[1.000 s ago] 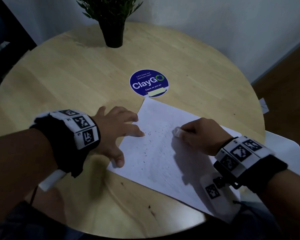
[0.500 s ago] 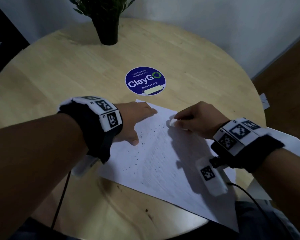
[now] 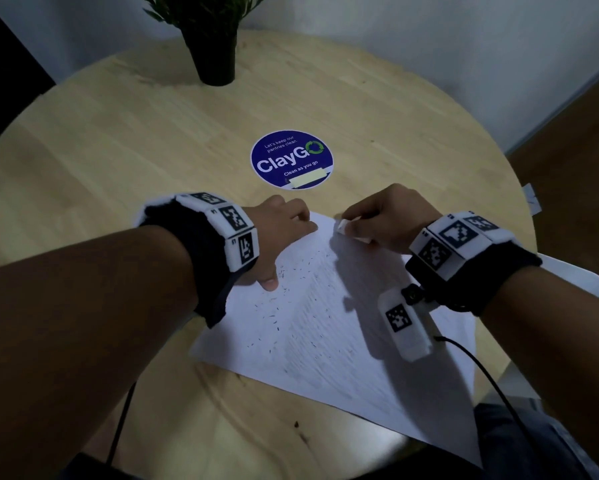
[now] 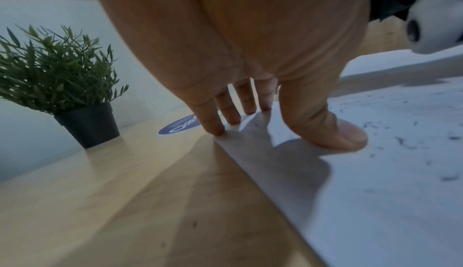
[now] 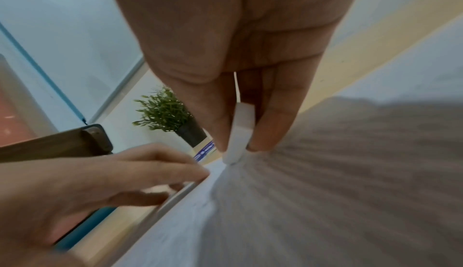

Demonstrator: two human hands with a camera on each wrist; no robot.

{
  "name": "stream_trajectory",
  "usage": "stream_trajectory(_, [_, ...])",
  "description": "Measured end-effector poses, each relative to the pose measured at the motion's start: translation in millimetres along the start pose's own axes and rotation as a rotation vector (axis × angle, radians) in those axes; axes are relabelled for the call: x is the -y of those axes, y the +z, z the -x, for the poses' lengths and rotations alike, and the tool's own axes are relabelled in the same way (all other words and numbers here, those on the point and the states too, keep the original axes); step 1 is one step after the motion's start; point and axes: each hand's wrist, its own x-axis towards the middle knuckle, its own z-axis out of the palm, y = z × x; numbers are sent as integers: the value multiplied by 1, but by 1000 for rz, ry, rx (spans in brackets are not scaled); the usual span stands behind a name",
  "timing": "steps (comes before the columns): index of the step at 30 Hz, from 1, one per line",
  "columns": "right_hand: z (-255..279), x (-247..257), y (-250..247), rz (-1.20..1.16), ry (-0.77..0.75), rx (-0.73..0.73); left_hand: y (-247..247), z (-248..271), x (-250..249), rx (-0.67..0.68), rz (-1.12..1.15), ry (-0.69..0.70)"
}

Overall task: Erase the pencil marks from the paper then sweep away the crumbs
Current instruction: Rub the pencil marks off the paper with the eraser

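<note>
Right now the paper (image 3: pixel 325 327) lies flat on the round wooden table (image 3: pixel 118 161), turned at an angle, its far corner pointing toward the blue ClayGo sticker (image 3: pixel 291 159). The left hand (image 3: pixel 277 233) rests on the sheet's left edge with fingers (image 4: pixel 213 121) fairly straight and spread, tips and thumb pressing down on the sheet. The right hand (image 3: pixel 384 216) pinches a small white eraser (image 5: pixel 239 132) between thumb and fingers, its lower end touching the paper near the far corner. Dark crumbs (image 3: pixel 291 299) are scattered over the left half of the sheet; faint grey pencil strokes show across the middle, though how much is left is hard to tell.

As for handling, the sheet is thin, light and limp, so it will probably slide or buckle under the rubbing unless it is pinned close to where the eraser works; the corner is where it could crease or tear most easily. Flat pressure on top suits it better than any pinch at the edge. The eraser looks small, firm and somewhat grippy, best held low on its two broad faces. The crumbs are loose and nearly weightless, so a light brush with the side of a hand should move them off the sheet. A potted plant (image 3: pixel 212 32) stands at the far side, well apart.
</note>
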Motion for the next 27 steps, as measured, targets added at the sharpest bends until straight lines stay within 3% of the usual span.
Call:
stream_trajectory(3, [5, 6, 5, 32, -34, 87, 0, -1, 1, -10, -13, 10])
stream_trajectory(7, [2, 5, 0, 0, 20, -6, 3, -1, 2, -15, -15, 12])
stream_trajectory(10, [5, 9, 3, 50, -31, 66, 4, -2, 4, -13, -3, 10])
stream_trajectory(14, [0, 4, 2, -20, 11, -14, 3, -3, 5, 0, 0, 15])
stream_trajectory(18, [5, 10, 11, 16, -45, 55, 4, -3, 5, -3, 2, 10])
stream_trajectory(21, [0, 6, 4, -35, 38, -35, 4, -3, 5, 0, -18, 10])
stream_trajectory(25, [8, 13, 12, -8, -39, 78, 3, -3, 5, 6, -27, -2])
stream_trajectory(27, [7, 11, 11, -39, -8, 44, 4, -4, 5, 15, -39, -3])
